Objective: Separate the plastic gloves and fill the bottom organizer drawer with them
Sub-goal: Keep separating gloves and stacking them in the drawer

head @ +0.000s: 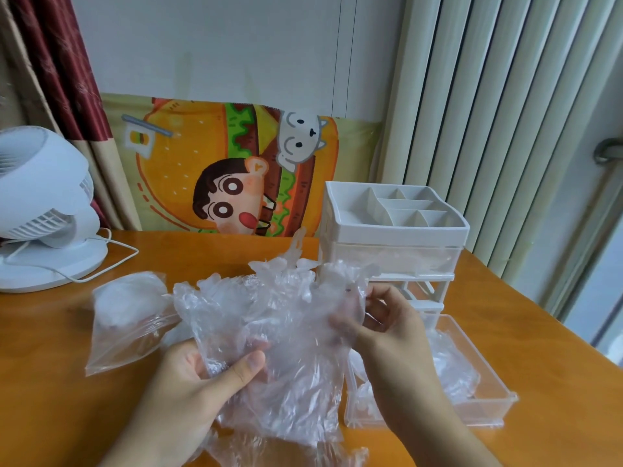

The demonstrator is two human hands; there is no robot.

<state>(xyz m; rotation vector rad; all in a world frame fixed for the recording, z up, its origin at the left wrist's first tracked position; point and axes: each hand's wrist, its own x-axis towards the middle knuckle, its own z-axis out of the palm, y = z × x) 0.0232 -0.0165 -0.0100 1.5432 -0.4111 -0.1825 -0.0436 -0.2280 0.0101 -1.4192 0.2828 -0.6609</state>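
Note:
A crumpled bunch of clear plastic gloves [279,335] hangs above the wooden table [67,382], between both hands. My left hand [192,382] grips its lower edge, thumb on top. My right hand [381,321] pinches the bunch at its upper right side. The white organizer [397,227] stands at the back right, its top tray divided into compartments. Its clear bottom drawer [485,399] is pulled out to the right of my right forearm, and a few crumpled gloves [455,369] lie inside it.
A clear zip bag [128,318] with white contents lies left of the gloves. A white desk fan [43,210] with its cord stands at the far left. A cartoon cloth [236,166] leans on the wall behind. More glove plastic [303,456] lies at the table's near edge.

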